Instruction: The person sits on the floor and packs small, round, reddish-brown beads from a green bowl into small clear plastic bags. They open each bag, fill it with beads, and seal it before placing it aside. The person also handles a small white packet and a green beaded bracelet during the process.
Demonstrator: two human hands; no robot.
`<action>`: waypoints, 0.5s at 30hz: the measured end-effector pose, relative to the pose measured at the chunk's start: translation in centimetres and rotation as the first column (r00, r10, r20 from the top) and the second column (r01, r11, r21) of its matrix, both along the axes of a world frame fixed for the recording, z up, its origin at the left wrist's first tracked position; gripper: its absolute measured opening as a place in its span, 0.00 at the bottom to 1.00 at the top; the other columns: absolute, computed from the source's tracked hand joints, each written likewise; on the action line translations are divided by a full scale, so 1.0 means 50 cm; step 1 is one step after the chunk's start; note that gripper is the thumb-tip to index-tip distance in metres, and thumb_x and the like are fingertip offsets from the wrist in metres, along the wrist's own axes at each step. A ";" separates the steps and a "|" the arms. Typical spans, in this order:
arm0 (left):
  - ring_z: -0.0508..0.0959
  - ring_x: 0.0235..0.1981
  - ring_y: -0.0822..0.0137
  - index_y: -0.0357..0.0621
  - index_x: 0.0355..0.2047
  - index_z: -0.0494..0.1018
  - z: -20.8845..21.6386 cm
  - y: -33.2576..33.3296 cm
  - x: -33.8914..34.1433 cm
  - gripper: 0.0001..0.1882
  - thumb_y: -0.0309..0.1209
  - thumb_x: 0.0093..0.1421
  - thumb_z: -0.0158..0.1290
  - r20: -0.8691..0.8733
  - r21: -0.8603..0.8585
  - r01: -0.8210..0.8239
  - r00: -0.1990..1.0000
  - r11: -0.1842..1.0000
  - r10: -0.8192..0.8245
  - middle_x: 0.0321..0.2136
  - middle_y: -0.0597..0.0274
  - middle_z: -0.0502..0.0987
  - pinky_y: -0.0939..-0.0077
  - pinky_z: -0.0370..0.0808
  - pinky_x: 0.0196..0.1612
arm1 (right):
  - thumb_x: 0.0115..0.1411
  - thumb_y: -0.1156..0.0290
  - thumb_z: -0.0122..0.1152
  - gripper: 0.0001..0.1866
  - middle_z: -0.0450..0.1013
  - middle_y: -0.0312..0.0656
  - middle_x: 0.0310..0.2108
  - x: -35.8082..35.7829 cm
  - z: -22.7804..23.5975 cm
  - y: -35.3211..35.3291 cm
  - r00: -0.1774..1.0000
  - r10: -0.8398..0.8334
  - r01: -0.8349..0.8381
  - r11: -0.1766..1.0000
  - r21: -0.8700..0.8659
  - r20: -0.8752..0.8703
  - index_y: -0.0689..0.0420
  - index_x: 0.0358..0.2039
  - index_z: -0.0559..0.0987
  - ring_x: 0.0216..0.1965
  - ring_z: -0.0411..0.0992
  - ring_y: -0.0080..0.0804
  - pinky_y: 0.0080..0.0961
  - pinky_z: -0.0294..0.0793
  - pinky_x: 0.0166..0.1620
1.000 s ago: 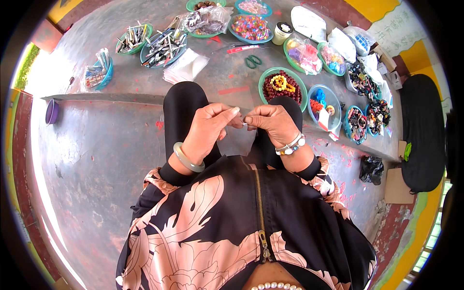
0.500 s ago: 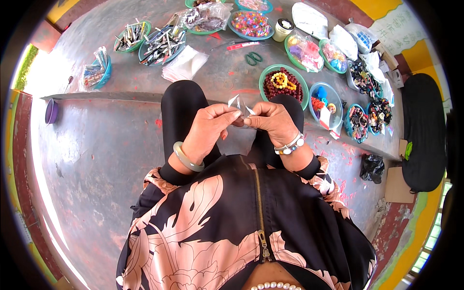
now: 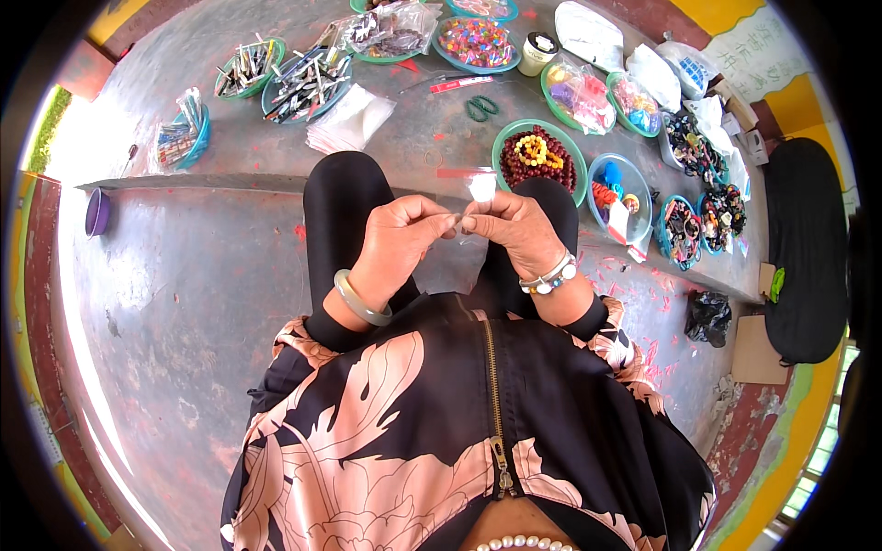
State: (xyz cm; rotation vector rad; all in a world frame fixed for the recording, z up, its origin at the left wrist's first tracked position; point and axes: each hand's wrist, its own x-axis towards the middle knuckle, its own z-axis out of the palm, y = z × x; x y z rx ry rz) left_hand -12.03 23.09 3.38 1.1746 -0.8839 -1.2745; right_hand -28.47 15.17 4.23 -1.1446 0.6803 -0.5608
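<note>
My left hand (image 3: 397, 241) and my right hand (image 3: 520, 235) meet above my knees, thumbs and fingers pinched together with the tips almost touching. Between them is a small clear plastic bag, seen mostly as a bright white flap (image 3: 480, 188) standing up by my right fingertips. The rest of it is see-through or hidden by the fingers, and I cannot make out whether anything is inside. Just past my right hand sits a green bowl (image 3: 501, 188) of dark red bead strings, with a yellow bead string (image 3: 537, 154) on top.
On the raised ledge lie a stack of clear bags (image 3: 354, 119), a dark green bead loop (image 3: 481, 108) and a red-and-white strip (image 3: 461, 84). Basins of pens (image 3: 308, 90), colourful beads (image 3: 476, 44) and hair ties (image 3: 680, 234) stand around. A black plastic bag (image 3: 707, 319) is at right.
My fingertips have come slightly closer together. The two white flaps that stood apart between them now show as one upright white piece on the right hand's side.
</note>
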 end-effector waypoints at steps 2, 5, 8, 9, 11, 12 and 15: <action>0.64 0.16 0.84 0.38 0.24 0.72 -0.005 0.000 -0.002 0.05 0.26 0.54 0.55 -0.030 -0.027 -0.015 0.999 1.000 0.014 0.20 0.66 0.75 0.90 0.59 0.18 | 0.49 0.72 0.65 0.09 0.74 0.34 0.26 0.000 -0.002 0.000 1.000 -0.002 0.002 1.000 0.003 -0.001 0.62 0.29 0.77 0.30 0.69 0.19 0.17 0.67 0.37; 0.64 0.16 0.84 0.39 0.23 0.71 -0.010 -0.002 -0.005 0.05 0.26 0.53 0.55 -0.071 -0.046 -0.036 0.997 0.998 0.032 0.19 0.68 0.74 0.90 0.60 0.18 | 0.49 0.72 0.65 0.09 0.74 0.35 0.26 -0.003 -0.010 -0.003 1.000 -0.003 0.003 1.000 -0.007 -0.013 0.62 0.28 0.77 0.30 0.69 0.19 0.17 0.67 0.36; 0.64 0.17 0.84 0.40 0.24 0.71 -0.013 -0.002 -0.006 0.05 0.27 0.53 0.55 -0.080 -0.037 -0.022 0.997 0.999 0.019 0.20 0.68 0.73 0.90 0.60 0.18 | 0.48 0.72 0.65 0.08 0.74 0.35 0.25 -0.003 -0.010 -0.002 1.000 -0.015 0.015 1.000 -0.008 -0.011 0.62 0.28 0.78 0.30 0.69 0.19 0.17 0.67 0.36; 0.64 0.17 0.83 0.39 0.24 0.71 -0.014 -0.002 -0.004 0.05 0.27 0.53 0.55 -0.067 -0.030 -0.015 0.998 0.999 0.013 0.21 0.68 0.73 0.90 0.60 0.18 | 0.48 0.72 0.65 0.08 0.74 0.35 0.25 -0.003 -0.011 -0.002 1.000 -0.017 0.016 1.000 -0.009 -0.007 0.62 0.27 0.78 0.30 0.69 0.19 0.17 0.67 0.36; 0.65 0.17 0.83 0.39 0.26 0.71 -0.013 -0.001 -0.001 0.05 0.27 0.54 0.55 -0.055 0.000 0.004 0.998 1.000 -0.004 0.22 0.67 0.74 0.90 0.61 0.18 | 0.48 0.73 0.65 0.08 0.74 0.35 0.25 -0.003 -0.012 -0.002 1.000 -0.019 0.019 1.000 -0.015 0.004 0.62 0.27 0.78 0.29 0.69 0.19 0.17 0.67 0.36; 0.66 0.18 0.83 0.39 0.27 0.71 -0.009 -0.001 0.001 0.05 0.27 0.54 0.54 -0.055 0.023 0.016 0.998 1.000 -0.015 0.22 0.66 0.74 0.90 0.62 0.18 | 0.48 0.73 0.65 0.07 0.74 0.35 0.25 -0.003 -0.012 -0.002 1.000 -0.020 0.020 1.000 -0.019 0.011 0.62 0.27 0.78 0.29 0.69 0.19 0.17 0.67 0.35; 0.68 0.19 0.82 0.38 0.31 0.71 0.006 0.000 0.001 0.06 0.27 0.55 0.53 -0.069 0.040 0.040 0.997 0.998 -0.037 0.24 0.65 0.75 0.91 0.63 0.19 | 0.47 0.74 0.66 0.07 0.73 0.34 0.24 -0.005 -0.012 -0.003 1.000 -0.025 0.025 0.999 -0.023 -0.004 0.61 0.25 0.77 0.29 0.69 0.19 0.16 0.67 0.34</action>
